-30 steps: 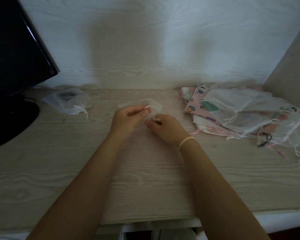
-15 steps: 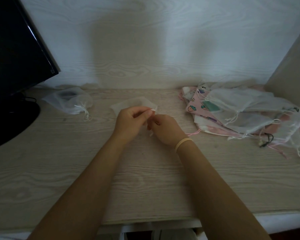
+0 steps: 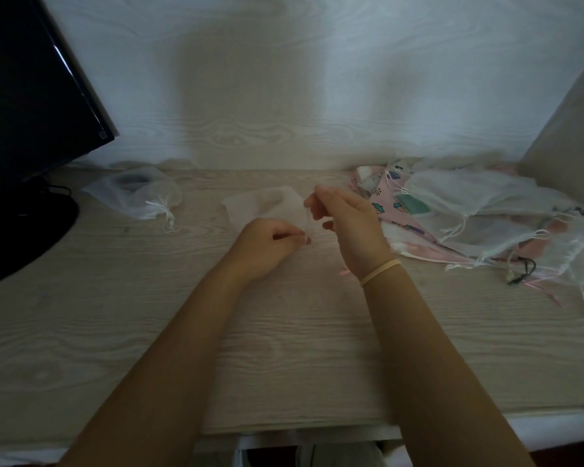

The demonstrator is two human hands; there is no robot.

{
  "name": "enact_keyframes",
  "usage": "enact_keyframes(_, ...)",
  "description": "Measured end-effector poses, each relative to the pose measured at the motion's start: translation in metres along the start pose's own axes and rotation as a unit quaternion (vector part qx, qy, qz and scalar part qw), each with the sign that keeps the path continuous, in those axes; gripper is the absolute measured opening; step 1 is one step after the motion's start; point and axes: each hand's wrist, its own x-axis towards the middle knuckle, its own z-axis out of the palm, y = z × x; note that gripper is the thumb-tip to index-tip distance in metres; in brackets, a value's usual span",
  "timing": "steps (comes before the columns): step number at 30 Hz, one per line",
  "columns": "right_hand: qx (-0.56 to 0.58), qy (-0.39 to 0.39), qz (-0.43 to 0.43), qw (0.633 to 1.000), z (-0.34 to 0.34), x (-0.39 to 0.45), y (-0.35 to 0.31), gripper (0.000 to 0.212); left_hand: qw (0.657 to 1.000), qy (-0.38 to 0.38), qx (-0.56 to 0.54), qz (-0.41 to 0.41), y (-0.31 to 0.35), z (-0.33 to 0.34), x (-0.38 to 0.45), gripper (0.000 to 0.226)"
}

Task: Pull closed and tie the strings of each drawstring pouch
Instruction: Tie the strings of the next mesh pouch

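The sheer pouch (image 3: 267, 207) is lying flat just beyond both hands. The left hand (image 3: 267, 246) and right hand (image 3: 344, 220) are pinching, apparently its strings, too blurred to confirm.

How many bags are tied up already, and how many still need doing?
One looks done: the sheer pouch by the monitor lies cinched with its strings knotted. The left hand and right hand are working on the flat white pouch. The pile of pouches on the right, strings loose, is left; too tangled to count.
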Motion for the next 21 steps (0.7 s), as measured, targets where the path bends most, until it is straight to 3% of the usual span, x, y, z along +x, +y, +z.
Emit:
enact_keyframes(6,0.036,-0.004,0.005,0.999,-0.003,0.007,0.003,0.023,0.998,-0.027,0.044,0.029,0.007,0.003,-0.002,0.014)
enact_keyframes(9,0.05,0.036,0.021,0.998,-0.004,0.01,0.004,0.043,1.0,0.01,-0.018,-0.006,0.009,0.002,0.002,0.016)
enact_keyframes(11,-0.01,0.052,0.005,0.999,-0.006,0.009,0.007,0.036,0.995,0.023,-0.084,-0.038,0.01,-0.001,0.001,0.021)
enact_keyframes(14,-0.095,-0.027,-0.019,0.995,-0.003,0.008,0.012,0.017,0.988,0.013,-0.134,-0.072,0.009,-0.005,0.0,0.027)
enact_keyframes(17,-0.127,-0.093,-0.027,0.987,0.002,0.007,0.015,0.018,0.984,0.015,-0.157,-0.084,0.007,-0.005,0.002,0.027)
enact_keyframes(21,-0.135,-0.112,-0.033,0.984,0.002,0.005,0.013,0.03,0.986,0.011,-0.145,-0.086,0.007,-0.006,0.001,0.027)
